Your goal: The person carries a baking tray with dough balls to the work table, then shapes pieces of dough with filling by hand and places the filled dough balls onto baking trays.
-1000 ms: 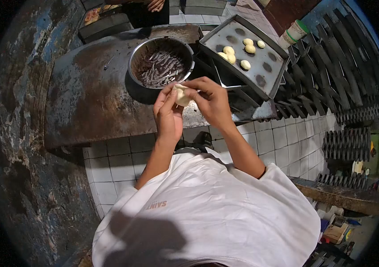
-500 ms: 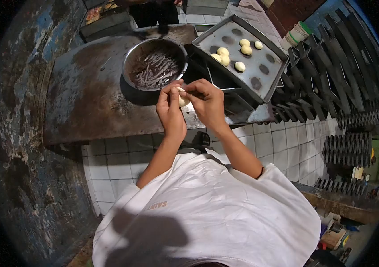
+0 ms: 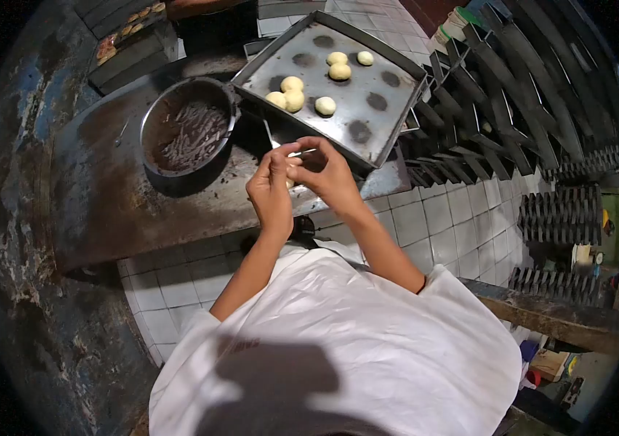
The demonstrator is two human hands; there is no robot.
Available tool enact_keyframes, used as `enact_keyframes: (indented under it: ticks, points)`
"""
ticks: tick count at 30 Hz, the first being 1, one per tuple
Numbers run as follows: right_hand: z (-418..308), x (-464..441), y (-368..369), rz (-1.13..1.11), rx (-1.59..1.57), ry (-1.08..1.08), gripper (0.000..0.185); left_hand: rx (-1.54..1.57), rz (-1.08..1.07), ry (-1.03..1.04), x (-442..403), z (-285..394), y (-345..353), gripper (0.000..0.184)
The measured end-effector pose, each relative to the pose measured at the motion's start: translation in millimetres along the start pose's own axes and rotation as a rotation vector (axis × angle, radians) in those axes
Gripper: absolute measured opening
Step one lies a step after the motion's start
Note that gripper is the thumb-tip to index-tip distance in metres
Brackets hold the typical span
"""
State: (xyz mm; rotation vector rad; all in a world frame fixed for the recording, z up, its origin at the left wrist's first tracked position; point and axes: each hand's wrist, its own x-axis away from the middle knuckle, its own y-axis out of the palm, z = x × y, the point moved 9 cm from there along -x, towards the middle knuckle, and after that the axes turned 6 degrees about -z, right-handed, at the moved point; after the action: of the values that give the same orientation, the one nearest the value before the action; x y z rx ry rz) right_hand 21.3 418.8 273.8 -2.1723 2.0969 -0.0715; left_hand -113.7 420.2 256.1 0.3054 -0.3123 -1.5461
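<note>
My left hand (image 3: pixel 273 195) and my right hand (image 3: pixel 330 180) meet over the near edge of the worktable, fingers curled around a pale dough ball (image 3: pixel 291 182). The fingers cover most of this dough. Just beyond lies a metal baking tray (image 3: pixel 346 134) with several pale, round dough balls (image 3: pixel 325 106) on it, some touching each other. To the left of my hands, a metal bowl (image 3: pixel 148 156) holds a dark brown paste with streaks scraped through it.
The bowl rests on a stained worktable (image 3: pixel 98 211). A small spoon-like utensil (image 3: pixel 122 133) lies left of it. Stacked dark metal trays (image 3: pixel 498 109) stand at the right, near a white bucket (image 3: pixel 455 25). Filled trays (image 3: pixel 131 58) sit at the back left.
The view has turned, so the tray and bowl appear further left. My hands stay together around the dough, with the right fingers now arched higher over it.
</note>
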Motion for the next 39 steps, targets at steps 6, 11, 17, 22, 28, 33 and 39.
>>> enact_keyframes:
  ticks: [6, 11, 17, 22, 28, 33, 39]
  points:
    - [42.8, 29.2, -43.5, -0.617, -0.256, 0.471, 0.038, -0.432, -0.453, 0.226, 12.2, -19.4, 72.7, 0.039]
    - [34.8, -52.1, -135.9, -0.216, 0.909, 0.025, 0.052, -0.227, -0.137, 0.09, -0.4, -35.8, 15.3, 0.032]
    - [140.4, -72.8, -158.9, -0.569, 1.297, 0.313, 0.054, -0.141, 0.184, 0.031, 13.3, -31.3, -78.7, 0.021]
    - [176.0, -147.8, -181.0, -0.03, 1.146, 0.209, 0.056, -0.017, 0.358, 0.037, 20.4, -45.9, -117.4, 0.018]
    - [158.0, -138.7, -161.5, 0.162, 1.149, 0.115, 0.073, 0.025, 0.399, 0.126, 18.2, -30.3, -131.5, 0.016]
    - [138.8, -177.1, -170.7, 0.208, 1.294, -0.023, 0.042, 0.039, 0.529, 0.23, 30.9, -7.7, -152.1, 0.015]
    - [133.5, -260.7, -162.7, 0.079, 1.488, -0.136, 0.038, -0.019, 0.502, 0.192, 33.7, -1.9, -141.2, 0.013]
